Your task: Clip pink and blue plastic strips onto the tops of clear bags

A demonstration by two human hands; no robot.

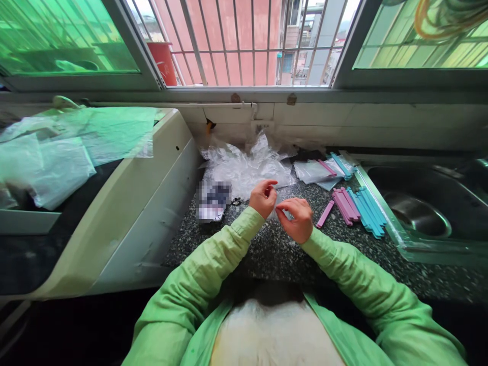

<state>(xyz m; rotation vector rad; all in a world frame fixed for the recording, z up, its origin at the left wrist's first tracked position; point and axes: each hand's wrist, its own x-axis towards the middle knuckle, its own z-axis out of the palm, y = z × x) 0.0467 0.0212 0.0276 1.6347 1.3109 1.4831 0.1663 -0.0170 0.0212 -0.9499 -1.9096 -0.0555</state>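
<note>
My left hand [263, 196] and my right hand [296, 218] are close together over the speckled dark countertop [267, 249], both pinching a small clear plastic bag [280, 206] between the fingertips. Both arms wear light green sleeves. To the right of my right hand lie several pink sticks [345, 204] and blue sticks [369, 209] in a row, with one pink stick [325, 213] lying apart nearer the hand. Behind my hands is a heap of crumpled clear plastic bags [244, 168].
A blurred-out flat object [213, 201] lies left of my hands. Filled clear bags with sticks [324, 170] lie at the back right. A steel sink [427, 208] is on the right, a white appliance [125, 203] with plastic sheets on the left, a barred window behind.
</note>
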